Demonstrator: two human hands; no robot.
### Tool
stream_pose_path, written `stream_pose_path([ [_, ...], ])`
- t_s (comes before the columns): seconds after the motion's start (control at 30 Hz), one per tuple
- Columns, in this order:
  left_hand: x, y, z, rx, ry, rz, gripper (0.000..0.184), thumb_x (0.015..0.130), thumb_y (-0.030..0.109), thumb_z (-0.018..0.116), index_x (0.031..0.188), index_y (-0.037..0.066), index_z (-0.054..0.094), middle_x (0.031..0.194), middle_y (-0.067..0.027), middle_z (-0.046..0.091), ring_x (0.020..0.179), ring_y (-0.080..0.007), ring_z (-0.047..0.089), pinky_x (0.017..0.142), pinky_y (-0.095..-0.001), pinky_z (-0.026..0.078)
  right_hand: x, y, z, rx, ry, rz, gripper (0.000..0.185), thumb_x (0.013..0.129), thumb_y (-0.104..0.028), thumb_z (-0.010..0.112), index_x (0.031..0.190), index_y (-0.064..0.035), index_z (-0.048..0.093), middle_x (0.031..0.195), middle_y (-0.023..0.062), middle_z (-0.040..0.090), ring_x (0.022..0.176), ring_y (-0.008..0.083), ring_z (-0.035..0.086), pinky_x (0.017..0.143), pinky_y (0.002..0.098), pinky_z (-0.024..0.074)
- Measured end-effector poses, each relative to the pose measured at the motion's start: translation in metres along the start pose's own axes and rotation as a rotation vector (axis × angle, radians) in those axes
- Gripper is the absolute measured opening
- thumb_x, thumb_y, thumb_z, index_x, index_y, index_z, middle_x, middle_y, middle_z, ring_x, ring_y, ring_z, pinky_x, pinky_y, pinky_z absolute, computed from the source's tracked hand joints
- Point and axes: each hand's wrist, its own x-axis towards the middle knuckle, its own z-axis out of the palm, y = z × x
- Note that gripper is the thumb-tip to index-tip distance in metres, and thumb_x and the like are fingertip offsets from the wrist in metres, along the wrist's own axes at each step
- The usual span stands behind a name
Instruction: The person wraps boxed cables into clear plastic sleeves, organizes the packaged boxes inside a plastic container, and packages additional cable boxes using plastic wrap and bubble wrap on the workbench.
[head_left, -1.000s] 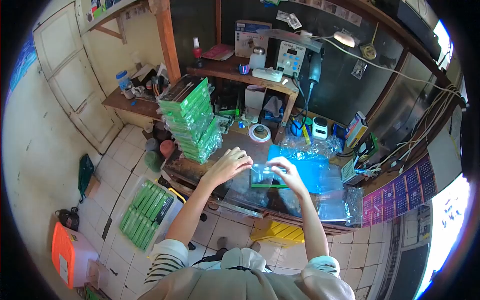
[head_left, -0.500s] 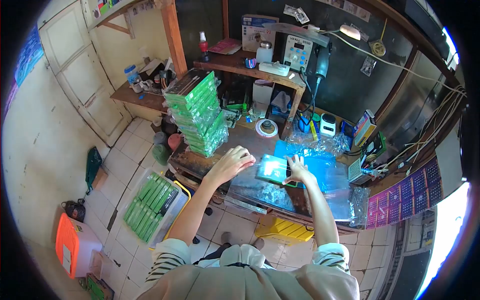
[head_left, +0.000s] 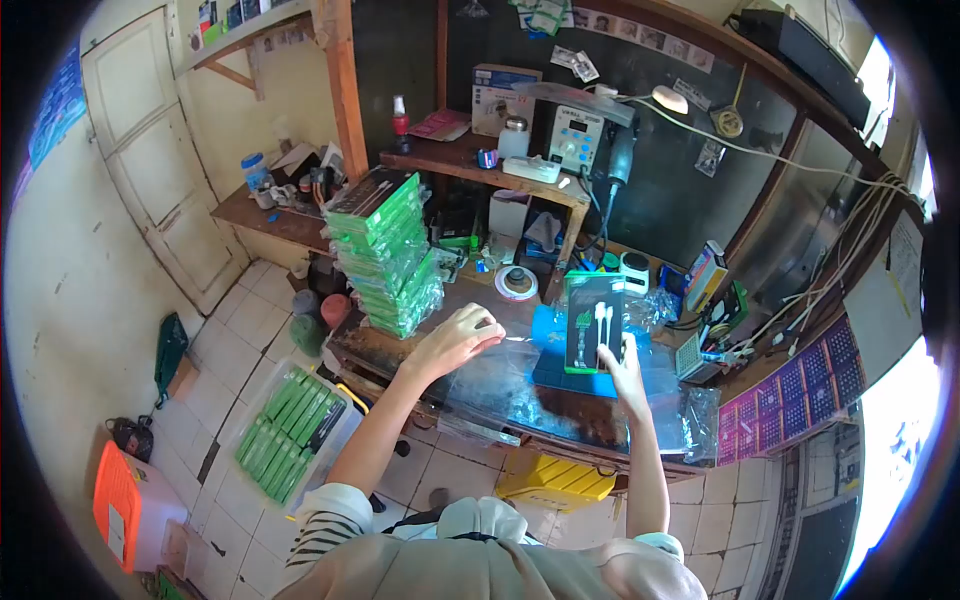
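just right of the frame's centre, the right hand (head_left: 626, 378), the nearer one, grips the green-edged box (head_left: 591, 322) at its lower right, long axis running up-frame; the left hand (head_left: 455, 345), left of it, is curled, holding i cannot tell what.

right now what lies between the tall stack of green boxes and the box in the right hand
In the head view, a round white-rimmed object on the table, plus the left hand, lower in frame.

1 held box (head_left: 581, 318), 1 yellow crate (head_left: 555, 483), 1 panelled door (head_left: 148, 150).
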Motion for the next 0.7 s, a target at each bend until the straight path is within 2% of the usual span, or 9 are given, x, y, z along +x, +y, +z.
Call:
stream_pose_path([
  [0.07, 0.005, 0.002, 0.002, -0.016, -0.007, 0.015, 0.011, 0.074, 0.011, 0.061, 0.082, 0.008, 0.054, 0.080, -0.0048, 0.051, 0.081, -0.0235, 0.050, 0.072, -0.0332, 0.043, -0.009, -0.021, 0.016, 0.562, 0.046, 0.013, 0.034, 0.085, -0.016, 0.052, 0.115, -0.0106, 0.039, 0.104, 0.0027, 0.052, 0.094, 0.0121, 0.047, 0.081, 0.0316, 0.0365],
  [0.17, 0.009, 0.003, 0.005, -0.023, -0.035, 0.021, 0.013, 0.074, 0.010, 0.062, 0.083, 0.007, 0.053, 0.084, -0.0053, 0.051, 0.084, -0.0240, 0.049, 0.074, -0.0336, 0.043, -0.014, -0.030, 0.020, 0.810, 0.018, 0.141, 0.030, 0.085, -0.018, 0.051, 0.113, -0.0133, 0.042, 0.105, -0.0007, 0.053, 0.095, 0.0127, 0.047, 0.081, 0.0344, 0.0356],
  [0.2, 0.010, 0.004, 0.007, -0.020, -0.037, 0.033, 0.013, 0.073, 0.010, 0.062, 0.083, 0.008, 0.053, 0.084, -0.0052, 0.051, 0.084, -0.0240, 0.049, 0.074, -0.0335, 0.043, -0.012, -0.027, 0.019, 0.851, -0.075, 0.169, 0.027, 0.085, -0.021, 0.051, 0.111, -0.0157, 0.045, 0.107, -0.0029, 0.053, 0.096, 0.0145, 0.048, 0.079, 0.0359, 0.0356],
  [0.3, 0.010, 0.005, 0.009, -0.021, -0.046, 0.052, 0.013, 0.073, 0.010, 0.062, 0.083, 0.008, 0.054, 0.085, -0.0051, 0.051, 0.084, -0.0239, 0.049, 0.075, -0.0331, 0.043, -0.007, -0.027, 0.030, 0.990, -0.124, 0.131, 0.025, 0.084, -0.020, 0.054, 0.107, -0.0151, 0.048, 0.106, -0.0025, 0.053, 0.094, 0.0149, 0.049, 0.079, 0.0377, 0.0372],
  [0.33, 0.010, 0.005, 0.009, -0.024, -0.056, 0.060, 0.013, 0.073, 0.010, 0.062, 0.083, 0.008, 0.054, 0.085, -0.0050, 0.051, 0.085, -0.0238, 0.049, 0.075, -0.0329, 0.043, -0.008, -0.033, 0.031, 1.009, -0.133, 0.125, 0.039, 0.081, -0.015, 0.057, 0.116, -0.0157, 0.040, 0.112, 0.0019, 0.048, 0.101, 0.0164, 0.048, 0.085, 0.0442, 0.0388],
  [0.43, 0.010, 0.006, 0.009, -0.035, -0.047, 0.049, 0.013, 0.073, 0.010, 0.062, 0.083, 0.008, 0.054, 0.086, -0.0051, 0.052, 0.086, -0.0237, 0.050, 0.076, -0.0326, 0.044, -0.002, -0.040, 0.044, 1.002, -0.067, 0.015, 0.038, 0.079, -0.007, 0.059, 0.113, -0.0117, 0.043, 0.110, 0.0043, 0.050, 0.100, 0.0184, 0.050, 0.087, 0.0441, 0.0409],
  [0.47, 0.010, 0.006, 0.009, -0.035, -0.048, 0.050, 0.013, 0.073, 0.010, 0.062, 0.083, 0.008, 0.054, 0.086, -0.0051, 0.052, 0.086, -0.0237, 0.050, 0.076, -0.0326, 0.044, 0.003, -0.038, 0.043, 0.936, -0.041, 0.033, 0.036, 0.078, -0.004, 0.060, 0.110, -0.0061, 0.045, 0.108, 0.0067, 0.052, 0.100, 0.0195, 0.051, 0.089, 0.0432, 0.0408],
  [0.6, 0.012, 0.006, 0.009, 0.006, -0.069, 0.060, 0.013, 0.075, 0.012, 0.060, 0.086, 0.009, 0.054, 0.087, -0.0061, 0.052, 0.088, -0.0245, 0.050, 0.077, -0.0332, 0.043, 0.010, -0.041, 0.060, 0.524, 0.020, 0.031, 0.042, 0.070, -0.009, 0.069, 0.107, -0.0012, 0.051, 0.101, 0.0054, 0.056, 0.094, 0.0143, 0.051, 0.083, 0.0274, 0.0393],
  [0.7, 0.014, 0.008, 0.009, 0.045, -0.081, 0.063, 0.014, 0.076, 0.014, 0.059, 0.088, 0.009, 0.055, 0.087, -0.0067, 0.052, 0.089, -0.0253, 0.050, 0.077, -0.0337, 0.043, 0.013, -0.042, 0.071, 0.412, 0.005, -0.014, 0.047, 0.067, -0.013, 0.073, 0.107, -0.0005, 0.052, 0.104, 0.0059, 0.056, 0.095, 0.0153, 0.051, 0.085, 0.0290, 0.0371],
])
